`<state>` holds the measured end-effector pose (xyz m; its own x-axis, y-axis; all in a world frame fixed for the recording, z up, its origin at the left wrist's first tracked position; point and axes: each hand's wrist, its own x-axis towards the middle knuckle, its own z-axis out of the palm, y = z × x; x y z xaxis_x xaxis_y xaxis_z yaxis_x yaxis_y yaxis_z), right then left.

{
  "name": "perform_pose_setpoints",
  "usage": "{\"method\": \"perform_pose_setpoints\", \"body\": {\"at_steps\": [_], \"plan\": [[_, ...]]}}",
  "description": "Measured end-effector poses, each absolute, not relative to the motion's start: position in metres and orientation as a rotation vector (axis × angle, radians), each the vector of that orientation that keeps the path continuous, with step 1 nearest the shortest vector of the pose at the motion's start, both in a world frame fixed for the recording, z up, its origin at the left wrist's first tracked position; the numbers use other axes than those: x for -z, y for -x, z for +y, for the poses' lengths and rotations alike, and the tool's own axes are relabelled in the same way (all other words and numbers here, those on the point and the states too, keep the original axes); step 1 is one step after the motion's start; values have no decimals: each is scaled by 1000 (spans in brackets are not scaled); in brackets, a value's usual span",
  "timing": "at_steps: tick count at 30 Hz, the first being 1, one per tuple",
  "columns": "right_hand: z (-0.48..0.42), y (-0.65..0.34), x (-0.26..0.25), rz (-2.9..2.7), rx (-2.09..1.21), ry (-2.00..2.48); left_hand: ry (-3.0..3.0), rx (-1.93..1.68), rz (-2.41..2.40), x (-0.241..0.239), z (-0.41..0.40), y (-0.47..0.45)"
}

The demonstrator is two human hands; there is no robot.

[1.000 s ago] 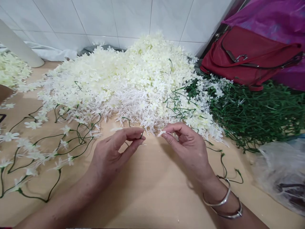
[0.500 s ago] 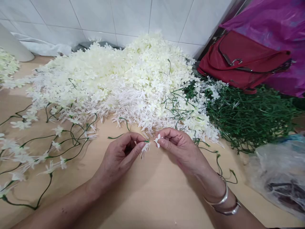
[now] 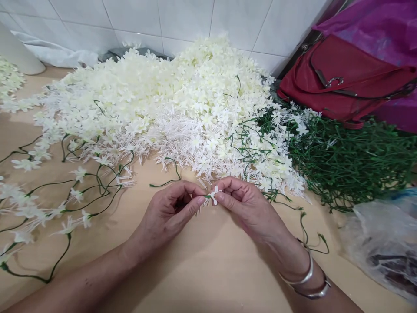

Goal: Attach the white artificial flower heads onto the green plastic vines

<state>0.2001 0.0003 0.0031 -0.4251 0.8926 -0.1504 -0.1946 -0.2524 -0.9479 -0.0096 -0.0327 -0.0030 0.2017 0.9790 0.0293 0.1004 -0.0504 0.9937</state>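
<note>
My left hand (image 3: 177,208) pinches a green artificial flower stem (image 3: 207,196) between thumb and forefinger, its tip pointing right. Facing it, my right hand (image 3: 243,204) holds a small white artificial flower (image 3: 214,195) by its petals. Stem tip and flower meet between the two hands; whether the tip sits inside the flower I cannot tell. Some thin white strands show below the left fingertips, partly hidden. Just behind the hands spreads a large heap of white flowers (image 3: 156,100).
Green stems (image 3: 355,161) are piled at the right, below a red handbag (image 3: 352,78) and a purple bag (image 3: 381,30). A clear plastic bag (image 3: 368,230) lies near the right edge. Flowers on stems (image 3: 68,187) cover the table's left side. A tiled wall (image 3: 185,19) stands behind.
The hands have come closer together, so the stem tip and the white flower, apart before, now meet. The view has shifted slightly.
</note>
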Motion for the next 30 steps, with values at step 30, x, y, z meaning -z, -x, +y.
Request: {"method": "perform_pose_setpoints", "body": {"at_steps": [30], "plan": [[-3,-191,-5,-1230,-1751,959,-1234,-1042,1029,2,-33,9]]}}
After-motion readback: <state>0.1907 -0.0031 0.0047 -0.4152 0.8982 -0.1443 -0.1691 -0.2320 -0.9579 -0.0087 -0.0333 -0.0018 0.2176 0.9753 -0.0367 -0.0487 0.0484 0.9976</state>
